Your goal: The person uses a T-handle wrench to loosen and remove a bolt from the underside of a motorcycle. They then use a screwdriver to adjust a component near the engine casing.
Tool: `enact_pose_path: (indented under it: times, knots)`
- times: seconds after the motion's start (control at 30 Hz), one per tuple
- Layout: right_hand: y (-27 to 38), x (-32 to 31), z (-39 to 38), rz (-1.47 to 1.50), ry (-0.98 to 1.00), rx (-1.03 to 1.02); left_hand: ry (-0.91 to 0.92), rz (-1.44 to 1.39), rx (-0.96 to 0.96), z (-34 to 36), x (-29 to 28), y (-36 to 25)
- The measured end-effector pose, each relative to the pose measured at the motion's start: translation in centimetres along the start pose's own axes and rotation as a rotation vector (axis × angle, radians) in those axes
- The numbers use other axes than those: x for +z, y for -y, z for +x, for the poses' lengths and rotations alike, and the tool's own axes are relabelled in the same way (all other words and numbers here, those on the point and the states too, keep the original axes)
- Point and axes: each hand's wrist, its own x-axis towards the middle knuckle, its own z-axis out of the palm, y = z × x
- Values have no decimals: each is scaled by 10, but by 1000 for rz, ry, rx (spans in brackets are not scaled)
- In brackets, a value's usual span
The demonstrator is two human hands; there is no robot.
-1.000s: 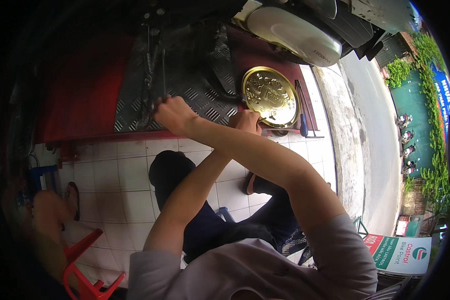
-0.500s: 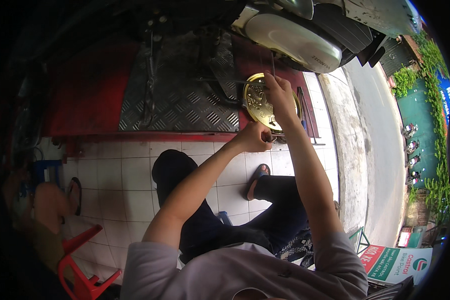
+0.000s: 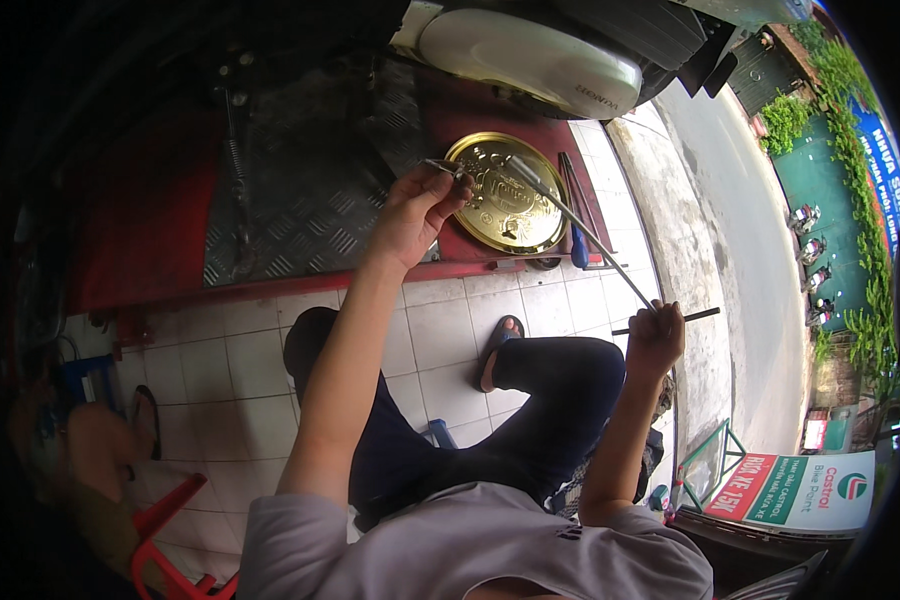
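My right hand (image 3: 655, 335) is closed round the crossbar end of a long T-handle socket wrench (image 3: 600, 240), low and to the right of the bench. The wrench slants up and left, its socket end over a round gold tray (image 3: 515, 235). My left hand (image 3: 415, 210) is raised at the tray's left edge, thumb and fingers pinched on a small shiny metal piece (image 3: 442, 165) whose kind I cannot make out. Several small dark parts lie in the tray. Above it is the silver side cover (image 3: 530, 65) of a motorcycle.
The tray rests on a red platform (image 3: 140, 230) with a dark tread plate (image 3: 270, 240). A blue-handled tool (image 3: 579, 245) lies by the tray's right side. A red plastic chair (image 3: 165, 510) and another person's leg (image 3: 100, 435) are at lower left. A kerb and street run along the right.
My right hand has come down and right, away from the motorcycle, with the wrench. My left hand has moved up and left from the tray's front edge. The whole view has shifted slightly.
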Motion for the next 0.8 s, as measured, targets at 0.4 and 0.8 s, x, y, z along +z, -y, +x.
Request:
enact_pose_path:
  times: [0.4, 0.8]
  knots:
    - [-10, 2, -10, -203, 99, -102, 11, -24, 13, 5, 1, 11]
    - [-18, 3, -9, -176, 95, -118, 77, 175, 9, -1, -3, -3]
